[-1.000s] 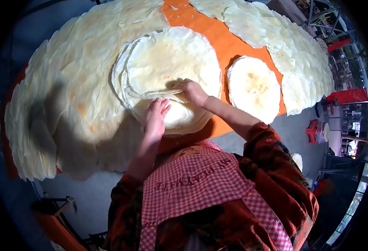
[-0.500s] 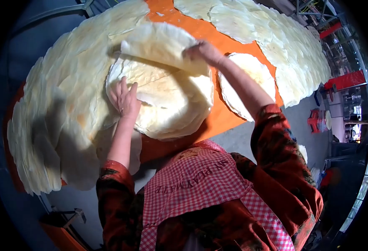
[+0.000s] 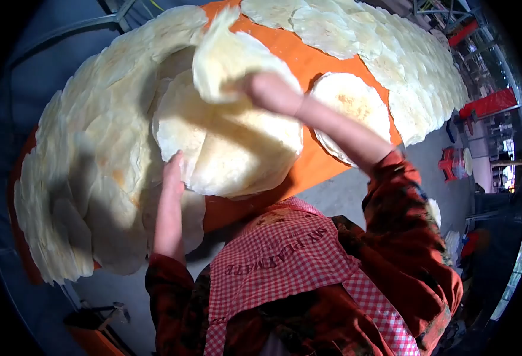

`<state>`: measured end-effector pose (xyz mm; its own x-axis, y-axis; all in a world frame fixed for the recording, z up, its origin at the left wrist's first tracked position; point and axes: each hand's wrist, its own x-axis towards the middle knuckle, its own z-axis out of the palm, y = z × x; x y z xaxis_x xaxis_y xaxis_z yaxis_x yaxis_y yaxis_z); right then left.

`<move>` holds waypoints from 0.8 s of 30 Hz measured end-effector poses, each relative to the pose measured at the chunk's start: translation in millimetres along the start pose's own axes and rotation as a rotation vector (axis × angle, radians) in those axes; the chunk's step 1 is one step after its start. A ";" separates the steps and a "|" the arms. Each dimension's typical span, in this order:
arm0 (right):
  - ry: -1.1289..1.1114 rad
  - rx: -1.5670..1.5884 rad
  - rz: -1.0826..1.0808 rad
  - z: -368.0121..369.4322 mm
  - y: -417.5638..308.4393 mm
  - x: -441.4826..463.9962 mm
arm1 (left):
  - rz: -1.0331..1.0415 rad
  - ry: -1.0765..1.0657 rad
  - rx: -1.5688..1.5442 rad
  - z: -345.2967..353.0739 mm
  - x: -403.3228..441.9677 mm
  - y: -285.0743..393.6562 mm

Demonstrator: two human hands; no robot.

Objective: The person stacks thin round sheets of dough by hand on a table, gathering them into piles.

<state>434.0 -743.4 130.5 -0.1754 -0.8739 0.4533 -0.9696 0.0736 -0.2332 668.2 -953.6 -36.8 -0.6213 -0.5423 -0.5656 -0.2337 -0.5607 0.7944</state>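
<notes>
My right hand, smeared by motion, grips a thin round flatbread that is lifted and folded over at its top. Below it lies a stack of pale round flatbreads in the middle of the orange cloth. At the stack's lower left edge rests my left hand, seen side-on with its fingers stretched out and touching the rim. Nothing shows in its grasp. To the right of the stack, a smaller pile of flatbreads with browned patches lies on the cloth.
Overlapping flatbreads cover the left side, and more flatbreads spread over the upper right. An orange cloth shows between them. Red stools stand on the grey floor at right. A metal frame is behind at upper left.
My right hand has moved left with the flatbread, which has come up off the stack and folded. My left hand has slid down from the top of the stack to its edge.
</notes>
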 end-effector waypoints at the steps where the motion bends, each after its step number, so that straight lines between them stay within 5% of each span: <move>1: -0.026 0.043 0.041 37.4 -10.3 -19.5 | 0.008 -0.007 -0.032 1.5 -8.0 -2.0; 5: -0.410 0.011 0.306 99.7 0.1 -43.8 | 0.008 0.011 -0.102 -0.1 -20.1 -27.0; 9: -0.198 0.114 0.348 28.5 3.2 21.4 | 0.016 0.035 -0.401 34.0 -84.8 -28.8; 11: -0.114 -0.072 0.290 -12.9 -27.5 47.0 | -0.008 0.044 -0.463 45.3 -100.3 -73.0; 12: -0.139 -0.097 0.244 -23.3 -47.4 47.6 | 0.283 -0.045 -0.163 48.1 -113.8 -91.9; 15: -0.096 -0.258 0.083 17.7 -91.3 4.6 | 0.569 -0.286 0.250 9.1 -104.7 -133.7; 17: -0.176 -0.300 0.127 53.0 -119.5 -33.9 | -0.107 -0.224 -0.607 23.9 -119.1 -87.0; 18: -0.270 -0.312 0.199 74.5 -123.2 -51.7 | -0.215 -0.142 -0.587 15.1 -106.0 -79.6; 24: -0.327 -0.318 0.374 113.6 -159.1 -67.4 | -0.097 -0.090 -0.416 14.4 -106.2 -95.7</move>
<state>619.5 -750.8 39.4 -0.5029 -0.8597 0.0896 -0.8642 0.5020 -0.0335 745.8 -833.3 -49.5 -0.6786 -0.4281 -0.5968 0.0156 -0.8208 0.5710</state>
